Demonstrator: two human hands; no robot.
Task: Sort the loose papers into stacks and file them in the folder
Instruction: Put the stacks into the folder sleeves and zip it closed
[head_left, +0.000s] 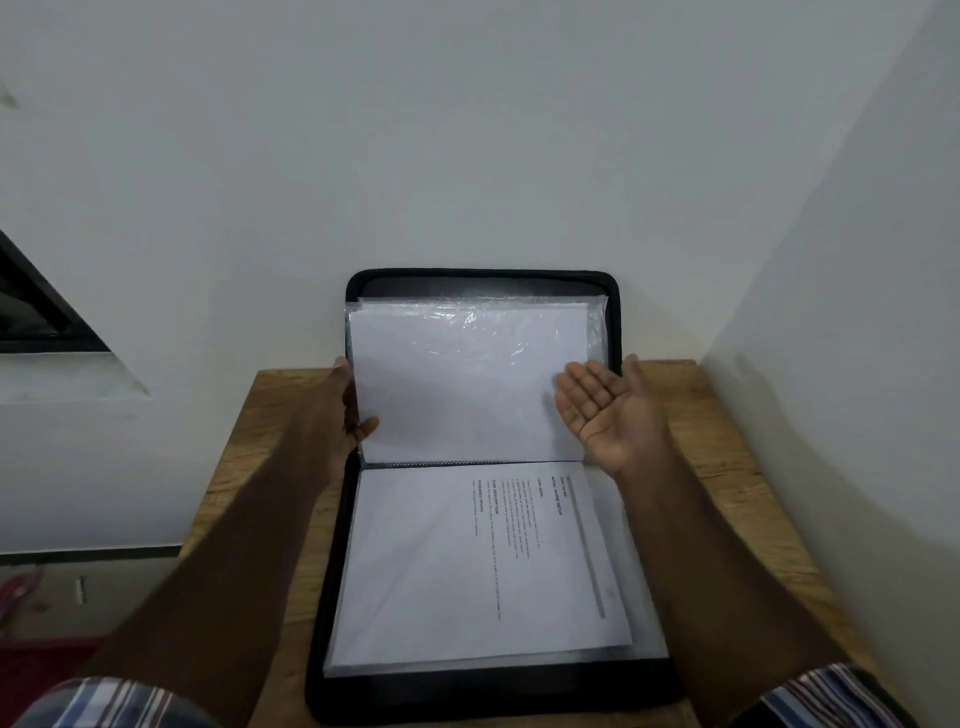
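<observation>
Black and zip-edged, the folder (614, 332) lay open on the wooden surface (727, 467) between the two hands, its far half propped upright against the pale wall (467, 130) and its near half flat toward the person. The left hand (349, 410) gripped the left edge of the upright clear sleeve (467, 384), thumb curled onto its front, the fingers hidden behind it. To the right of that sleeve the right hand (605, 410) was held palm up with fingers straight and relaxed, gripping nothing, its fingertips just at the sleeve's right edge. Glossy, crinkled plastic covered a blank white sheet there. Below both hands, the flat sleeve held a printed page (467, 561), rectangular, its small black text running sideways. Striped sleeves (119, 701) showed at the near edge.
</observation>
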